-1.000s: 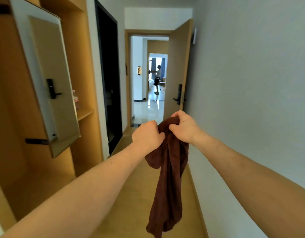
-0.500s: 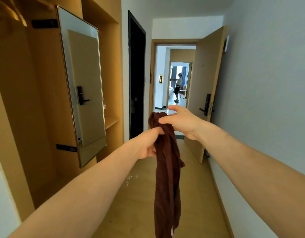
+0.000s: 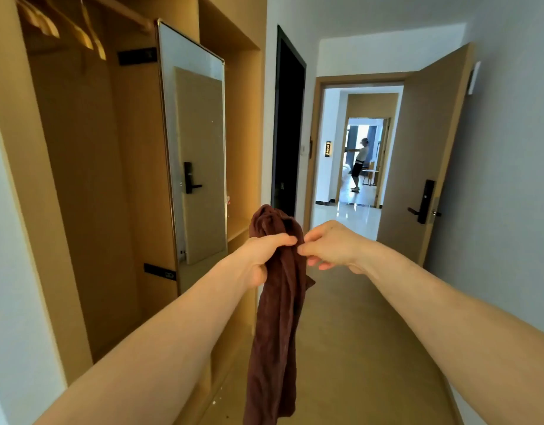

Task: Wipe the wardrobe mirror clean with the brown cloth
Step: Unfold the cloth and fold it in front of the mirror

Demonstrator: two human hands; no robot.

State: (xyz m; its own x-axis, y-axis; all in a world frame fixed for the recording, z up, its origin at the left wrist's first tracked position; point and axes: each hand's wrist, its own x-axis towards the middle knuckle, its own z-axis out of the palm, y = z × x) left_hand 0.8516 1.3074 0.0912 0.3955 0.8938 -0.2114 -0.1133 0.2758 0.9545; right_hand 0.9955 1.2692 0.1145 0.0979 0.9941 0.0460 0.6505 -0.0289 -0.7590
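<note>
**Head view: cloth bunched in both hands, well apart from the mirror**

Room: narrow hallway, beige floor [image 3: 356,332], plain grey wall [image 3: 510,179] on the right. Open wooden wardrobe [image 3: 80,179] on the left, wooden hangers [image 3: 65,26] on the rail at the top. The tall framed mirror [image 3: 197,148] stands upright at the wardrobe's right edge, with black brackets near its upper and lower left corners. It reflects a wooden door with a black lock. A few pale specks show on the glass. White crumbs lie on the floor by the wardrobe base. Past the mirror is a dark doorway [image 3: 287,133], then an open wooden door [image 3: 418,164] with a black handle lock. A person [image 3: 358,164] stands far off in the lit room beyond.

Hands: the left hand [image 3: 264,256] is fisted around the brown cloth [image 3: 277,332], thumb laid across the front. A bunch of cloth pokes above the fist and the rest hangs straight down. The right hand [image 3: 332,246] has its fingers curled, with thumb and forefinger tips pinching a fold just beside the left thumb. The cloth is mid-air in front of the body, to the right of the mirror and not touching it.

Versus 0.5 s ago: the right hand lay over the top of the bunch with straighter fingers and now sits lower, at the left thumb. The camera has swung left, so the hangers and more of the wardrobe interior are in view.
</note>
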